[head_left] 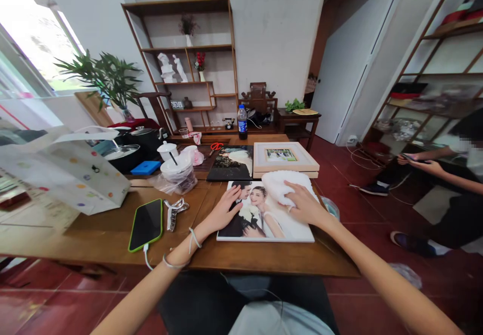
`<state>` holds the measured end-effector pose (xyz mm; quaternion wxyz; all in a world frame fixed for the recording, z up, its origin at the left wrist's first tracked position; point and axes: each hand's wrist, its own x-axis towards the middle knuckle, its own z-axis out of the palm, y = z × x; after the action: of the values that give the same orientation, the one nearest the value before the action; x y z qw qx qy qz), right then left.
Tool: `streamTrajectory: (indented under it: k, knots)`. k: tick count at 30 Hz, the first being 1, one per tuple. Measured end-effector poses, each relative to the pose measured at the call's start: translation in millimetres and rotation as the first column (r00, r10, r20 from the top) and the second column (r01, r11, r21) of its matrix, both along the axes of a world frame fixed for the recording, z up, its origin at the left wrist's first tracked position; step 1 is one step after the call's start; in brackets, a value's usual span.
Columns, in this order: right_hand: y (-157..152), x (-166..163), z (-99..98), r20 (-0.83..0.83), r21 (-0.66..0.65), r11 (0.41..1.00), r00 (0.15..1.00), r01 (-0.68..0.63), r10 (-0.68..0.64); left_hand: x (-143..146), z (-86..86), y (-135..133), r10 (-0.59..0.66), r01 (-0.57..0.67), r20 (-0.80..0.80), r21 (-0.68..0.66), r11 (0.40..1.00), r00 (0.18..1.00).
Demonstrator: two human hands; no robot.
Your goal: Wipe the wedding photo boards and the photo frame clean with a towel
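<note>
A large photo print of a couple (264, 219) lies flat on the wooden table (113, 234) in front of me. My left hand (222, 210) rests open on the print's left edge, fingers spread flat. My right hand (304, 205) presses a white cloth (281, 184) onto the print's upper right part, fingers curled on the cloth. Behind the print lie a dark photo print (231, 164) and a white framed picture (284, 158).
A phone in a green case (146, 223) with a cable and a metal clip (174, 209) lie left of the print. A spotted paper bag (68, 171), lidded cups (177, 169), pots, scissors (216, 147) and a bottle (242, 121) stand further back. Another person sits at the right (445, 174).
</note>
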<state>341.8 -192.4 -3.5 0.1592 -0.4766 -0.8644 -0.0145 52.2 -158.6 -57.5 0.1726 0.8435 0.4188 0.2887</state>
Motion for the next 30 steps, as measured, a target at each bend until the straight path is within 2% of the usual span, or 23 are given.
streamTrajectory:
  k: [3,7,11,14,18,25,28,30]
  knots:
    - [-4,0,-4.7,0.012,0.01,1.0,1.0,-0.013,0.013,0,0.6,0,-0.004,0.004,0.001,0.006,1.0,1.0]
    - [-40,-13,-1.6,0.039,-0.055,0.997,0.998,-0.051,0.053,1,0.7,0,0.002,-0.002,0.007,0.012,1.0,1.0]
    - [-86,-33,2.7,0.068,-0.127,0.975,0.979,-0.181,0.19,1,-0.4,0,0.003,-0.003,0.009,0.017,1.0,1.0]
    - [-99,-42,1.5,0.071,-0.13,0.953,0.956,-0.275,0.285,0,-0.8,0,-0.001,0.001,0.02,0.021,1.0,1.0]
    - [-74,-40,1.0,0.029,-0.078,0.965,0.967,-0.252,0.254,0,0.5,0,-0.015,0.015,0.01,0.016,1.0,1.0]
    - [-7,-20,2.4,0.01,0.001,0.999,0.999,-0.05,0.05,-1,-0.6,0,-0.01,0.009,0.018,0.023,1.0,1.0]
    - [0,-16,1.7,0.024,-0.005,1.0,1.0,-0.012,0.012,-1,-1.3,0,-0.008,0.008,0.018,0.02,1.0,1.0]
    - [-7,-17,2.5,0.047,-0.028,0.999,0.999,-0.022,0.023,-1,-0.9,0,-0.009,0.009,0.01,0.016,1.0,1.0]
